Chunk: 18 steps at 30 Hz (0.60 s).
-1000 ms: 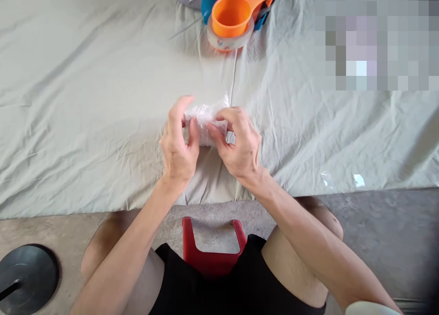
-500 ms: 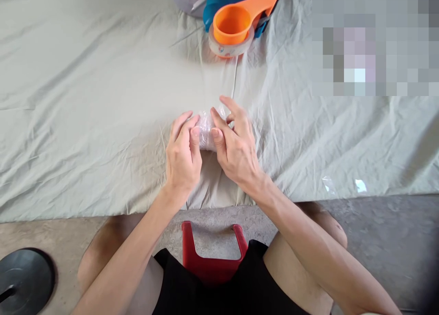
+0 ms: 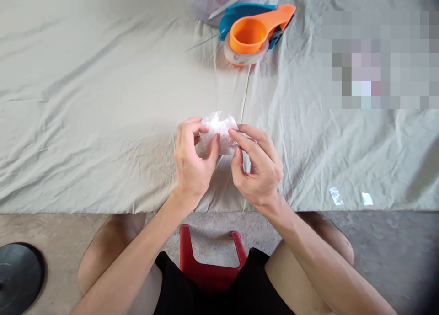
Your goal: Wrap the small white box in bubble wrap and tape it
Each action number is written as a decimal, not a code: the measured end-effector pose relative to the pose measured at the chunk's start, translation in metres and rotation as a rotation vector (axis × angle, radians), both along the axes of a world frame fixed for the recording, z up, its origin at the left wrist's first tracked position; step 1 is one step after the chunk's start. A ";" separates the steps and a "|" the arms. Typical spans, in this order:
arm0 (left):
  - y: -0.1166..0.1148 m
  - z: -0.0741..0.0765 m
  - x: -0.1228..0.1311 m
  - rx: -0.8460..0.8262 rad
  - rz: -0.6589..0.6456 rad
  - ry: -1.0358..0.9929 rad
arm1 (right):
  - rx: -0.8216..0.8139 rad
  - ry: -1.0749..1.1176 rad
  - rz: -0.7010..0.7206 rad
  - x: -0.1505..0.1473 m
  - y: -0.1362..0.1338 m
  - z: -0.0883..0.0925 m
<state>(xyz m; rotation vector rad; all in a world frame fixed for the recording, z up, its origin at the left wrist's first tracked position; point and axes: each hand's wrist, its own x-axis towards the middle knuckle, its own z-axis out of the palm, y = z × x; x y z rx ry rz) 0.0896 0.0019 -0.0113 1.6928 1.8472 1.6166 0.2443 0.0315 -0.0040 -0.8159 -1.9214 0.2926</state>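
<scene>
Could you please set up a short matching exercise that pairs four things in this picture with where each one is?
Things:
1. bubble-wrapped bundle
2. tape dispenser
3. red stool
4. black disc

Places:
A. on the floor, lower left
B. between the person's knees
C. held by the left hand and right hand
D. far side of the sheet

Pairs: 1-C, 2-D, 3-B, 4-A

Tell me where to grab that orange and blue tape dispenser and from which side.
Take the tape dispenser by its orange handle, the tapered part that sticks out toward the upper right, coming from the right and above. The round end carries the tape roll, and a loose strand of tape trails from it toward the left hand and right hand, which hold a clear plastic bundle, so that side is likely awkward.
</scene>
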 end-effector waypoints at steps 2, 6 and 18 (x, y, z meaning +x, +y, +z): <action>-0.001 0.000 -0.001 0.021 -0.013 0.019 | 0.011 -0.038 0.032 0.004 0.004 -0.002; -0.002 -0.002 -0.005 0.067 -0.076 0.132 | 0.023 -0.086 0.051 0.008 0.015 -0.010; -0.002 0.001 -0.021 -0.043 -0.187 0.349 | -0.032 -0.331 0.046 0.009 0.027 -0.006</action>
